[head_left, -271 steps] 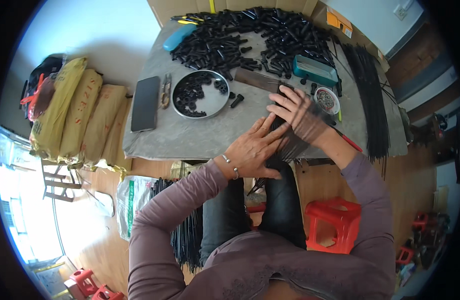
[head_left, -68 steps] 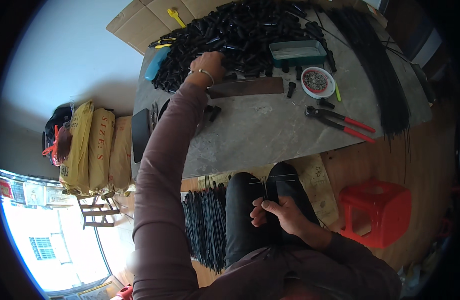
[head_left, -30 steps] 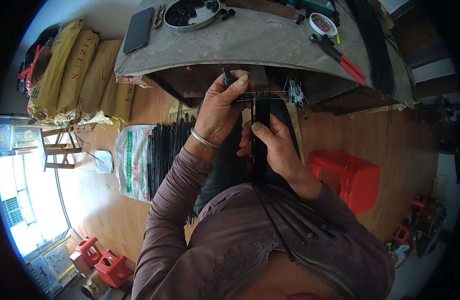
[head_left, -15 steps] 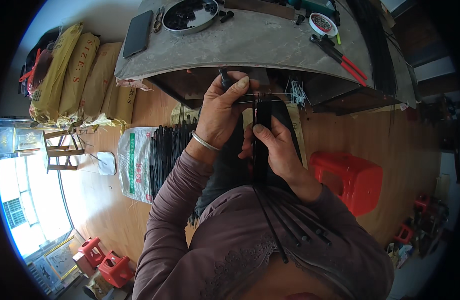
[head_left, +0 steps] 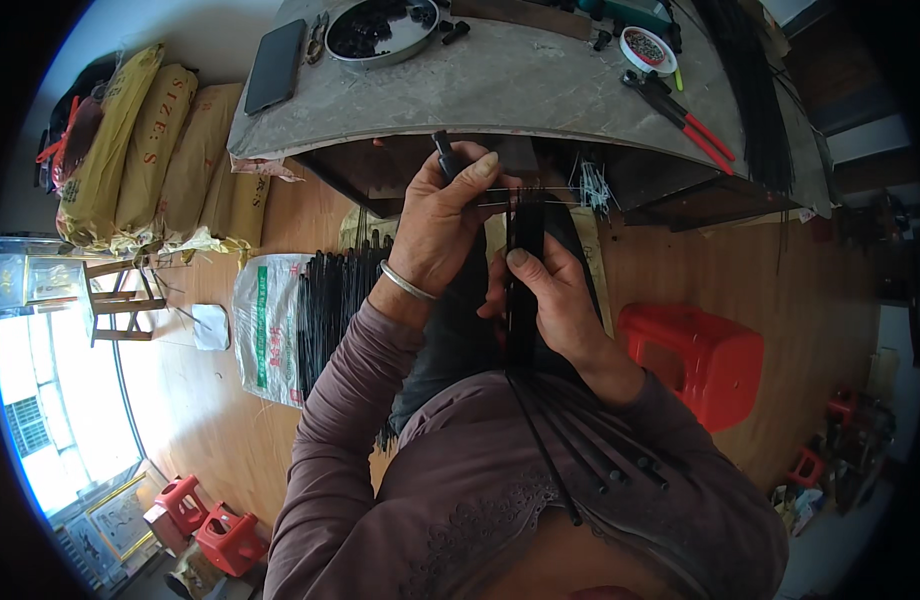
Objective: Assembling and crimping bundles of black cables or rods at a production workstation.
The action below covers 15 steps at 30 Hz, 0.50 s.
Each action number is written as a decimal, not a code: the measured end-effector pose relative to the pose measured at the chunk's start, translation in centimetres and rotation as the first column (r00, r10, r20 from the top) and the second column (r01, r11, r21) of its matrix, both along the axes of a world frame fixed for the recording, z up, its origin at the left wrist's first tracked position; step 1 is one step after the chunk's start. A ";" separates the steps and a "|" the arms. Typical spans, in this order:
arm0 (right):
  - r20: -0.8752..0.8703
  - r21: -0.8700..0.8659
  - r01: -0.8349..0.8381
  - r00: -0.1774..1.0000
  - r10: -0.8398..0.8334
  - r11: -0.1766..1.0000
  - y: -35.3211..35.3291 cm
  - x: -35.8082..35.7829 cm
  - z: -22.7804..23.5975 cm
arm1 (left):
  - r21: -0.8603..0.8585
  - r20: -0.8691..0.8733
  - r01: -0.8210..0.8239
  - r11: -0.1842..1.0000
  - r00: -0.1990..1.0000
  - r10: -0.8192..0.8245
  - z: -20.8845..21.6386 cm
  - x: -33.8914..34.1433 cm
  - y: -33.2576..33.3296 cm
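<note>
My left hand, raised just in front of the table edge, is closed around a black cylindrical piece that sticks up past the fingers. Thumb and fingers also pinch a thin metal wire, which runs rightward across the upper ends of a bundle of thin black rods. These rods look like umbrella ribs. Lower down, my right hand grips the bundle, thumb on its front. The lower rods fan out over my lap and chest. How the wire meets the rod ends is too small to tell.
On the grey table are a metal bowl of black parts, a white dish and red-handled pliers. White sticks jut below its edge. A red stool stands right; more black rods lie left.
The black piece in my left hand has tilted slightly up and to the left. The rod ends along the wire have shifted a little. My right hand keeps its place.
</note>
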State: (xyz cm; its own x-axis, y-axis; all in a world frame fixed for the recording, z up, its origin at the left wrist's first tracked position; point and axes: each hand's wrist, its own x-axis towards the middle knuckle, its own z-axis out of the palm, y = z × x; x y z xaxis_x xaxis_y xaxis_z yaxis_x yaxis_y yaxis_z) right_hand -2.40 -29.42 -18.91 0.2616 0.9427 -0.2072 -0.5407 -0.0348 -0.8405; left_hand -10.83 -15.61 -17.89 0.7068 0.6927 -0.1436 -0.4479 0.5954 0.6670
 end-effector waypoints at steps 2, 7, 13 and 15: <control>0.004 0.004 0.001 1.000 -0.001 1.000 0.0 -0.1 0.1 | -0.004 -0.011 -0.005 1.000 1.000 0.005 0.0 -0.1 0.0; 0.013 0.012 0.006 1.000 -0.006 1.000 0.0 0.0 0.0 | 0.004 -0.030 -0.017 1.000 0.999 0.017 0.2 0.1 0.0; 0.004 -0.008 0.007 1.000 -0.007 1.000 0.0 0.0 0.3 | 0.034 -0.047 -0.032 0.999 0.998 0.033 0.4 0.1 0.0; 0.006 -0.021 0.004 1.000 -0.004 1.000 0.0 0.0 0.4 | 0.047 -0.052 -0.034 0.998 0.998 0.036 0.5 0.1 -0.1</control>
State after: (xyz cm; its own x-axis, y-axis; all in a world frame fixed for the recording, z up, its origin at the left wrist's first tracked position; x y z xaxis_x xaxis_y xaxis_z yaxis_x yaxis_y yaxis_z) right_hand -2.41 -29.38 -18.54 0.2671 0.9369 -0.2255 -0.5356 -0.0502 -0.8430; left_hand -10.69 -15.71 -17.36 0.6745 0.7233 -0.1479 -0.4311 0.5484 0.7165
